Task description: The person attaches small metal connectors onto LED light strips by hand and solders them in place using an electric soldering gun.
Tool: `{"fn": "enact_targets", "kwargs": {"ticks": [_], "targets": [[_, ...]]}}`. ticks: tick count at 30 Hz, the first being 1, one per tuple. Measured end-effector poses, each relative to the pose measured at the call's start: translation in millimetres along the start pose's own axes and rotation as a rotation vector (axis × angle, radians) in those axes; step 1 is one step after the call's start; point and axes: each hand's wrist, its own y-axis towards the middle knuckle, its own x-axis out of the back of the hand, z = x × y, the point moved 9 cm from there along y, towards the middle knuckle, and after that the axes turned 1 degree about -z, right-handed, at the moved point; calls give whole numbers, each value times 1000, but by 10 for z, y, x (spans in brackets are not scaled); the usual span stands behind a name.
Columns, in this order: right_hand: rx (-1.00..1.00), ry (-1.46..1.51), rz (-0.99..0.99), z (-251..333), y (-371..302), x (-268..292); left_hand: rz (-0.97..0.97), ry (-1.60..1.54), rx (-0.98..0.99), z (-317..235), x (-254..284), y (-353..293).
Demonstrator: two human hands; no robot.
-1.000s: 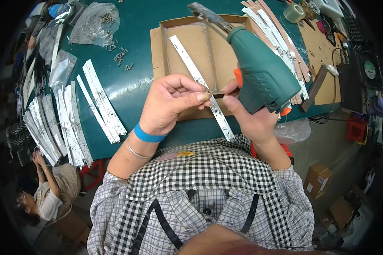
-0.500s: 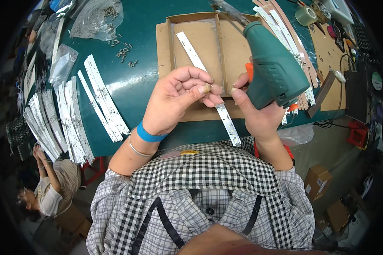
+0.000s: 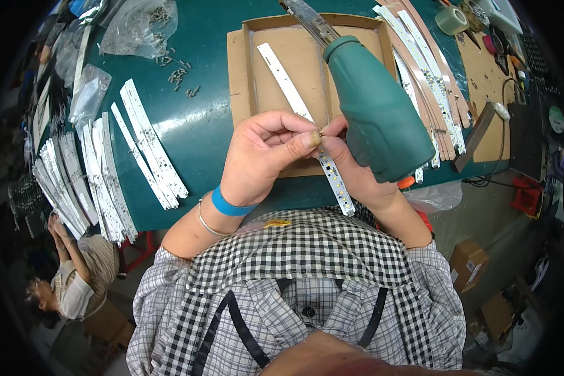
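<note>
My left hand (image 3: pixel 266 150), with a blue band at the wrist, is closed in a pinch over a white LED strip board (image 3: pixel 336 182). A tiny dark piece shows at its fingertips, too small to name. My right hand (image 3: pixel 357 172) is wrapped round a green pistol-grip power tool (image 3: pixel 382 106) with a metal nose pointing away to the upper left. Its thumb and forefinger meet my left fingertips. The tool's body hides most of the right fingers. Slanting beneath both hands, the strip runs from over the cardboard tray (image 3: pixel 245 81) to the table's near edge.
Bundles of LED strips (image 3: pixel 109 182) lie at the left, more strips (image 3: pixel 420 81) at the right. Small metal parts (image 3: pixel 177 75) are scattered by a plastic bag (image 3: pixel 138 31). A tape roll (image 3: pixel 451 20) sits far right. Another person (image 3: pixel 75 276) is at the lower left.
The right hand has moved left until its fingertips meet the left hand's. The power tool has swung left and nearer, its trigger now hidden. The left hand has shifted slightly right.
</note>
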Motion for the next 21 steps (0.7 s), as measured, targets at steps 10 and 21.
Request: {"fn": "enact_targets", "kwargs": {"ticks": [10,21], "targets": [[33,48,-150,78,-11,83,6,789,-563,-475,-120,-136],[-122,99,-241,6,-129,365,-147,1408,-675,-533,9,9]]}}
